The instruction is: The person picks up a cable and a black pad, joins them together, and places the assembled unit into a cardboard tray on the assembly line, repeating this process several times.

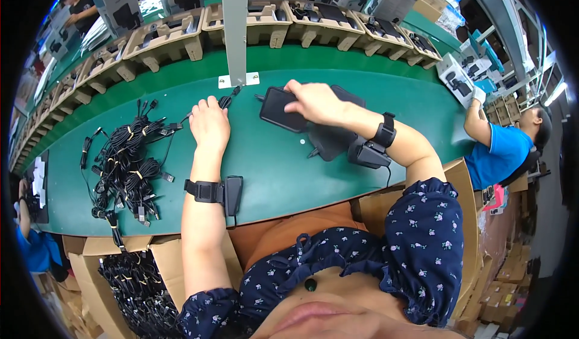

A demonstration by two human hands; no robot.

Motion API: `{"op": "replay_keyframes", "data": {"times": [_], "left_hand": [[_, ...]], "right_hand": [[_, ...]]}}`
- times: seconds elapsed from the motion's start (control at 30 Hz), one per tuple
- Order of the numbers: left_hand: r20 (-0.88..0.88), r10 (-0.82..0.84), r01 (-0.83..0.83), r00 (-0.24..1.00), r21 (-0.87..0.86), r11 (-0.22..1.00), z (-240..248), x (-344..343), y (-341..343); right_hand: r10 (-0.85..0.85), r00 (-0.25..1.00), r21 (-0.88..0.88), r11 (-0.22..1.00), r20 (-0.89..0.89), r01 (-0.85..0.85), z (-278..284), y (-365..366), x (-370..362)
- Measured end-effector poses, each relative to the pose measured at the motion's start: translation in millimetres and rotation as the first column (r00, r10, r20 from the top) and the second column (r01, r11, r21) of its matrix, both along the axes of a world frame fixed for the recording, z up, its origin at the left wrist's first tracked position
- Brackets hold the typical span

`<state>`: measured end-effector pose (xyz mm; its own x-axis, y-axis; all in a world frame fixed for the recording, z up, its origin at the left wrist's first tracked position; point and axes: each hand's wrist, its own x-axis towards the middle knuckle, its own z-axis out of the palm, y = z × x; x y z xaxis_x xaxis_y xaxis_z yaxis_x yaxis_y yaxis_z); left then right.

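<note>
My right hand (319,102) grips a flat black rectangular device with rounded corners (282,110) by its right side, thumb over its face. Under and beside that hand lie more flat black pieces, one of them a dark panel (332,141) with a short stub. My left hand (209,125) is closed over a black cable bundle (225,101), whose connector end sticks out past the fingers on the right; the palm side is hidden. To its left a heap of tied black cables (129,158) with metal plugs spreads over the green table (265,176).
Moulded cardboard trays (325,28) with black parts line the far side, behind a grey post (236,31). An open carton of cables (136,285) stands below the table's left edge. A co-worker in blue (503,152) handles a white box (456,79) at right.
</note>
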<state>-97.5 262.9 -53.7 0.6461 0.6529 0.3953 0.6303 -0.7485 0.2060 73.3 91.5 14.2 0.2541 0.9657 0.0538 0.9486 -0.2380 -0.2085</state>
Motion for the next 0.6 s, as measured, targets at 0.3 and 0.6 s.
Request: {"op": "replay_keyframes", "data": {"times": [0.3,0.6], "left_hand": [[-0.037,-0.008,0.012,0.999,0.103,0.995,0,-2,-6],[-0.063,0.030,-0.027,0.998,0.043,0.999,2,-2,-7]], "right_hand": [[-0.257,0.940,0.758,0.560,-0.224,0.334,51,115,100],[-0.380,0.888,0.598,0.659,-0.261,0.457,40,202,139]]}}
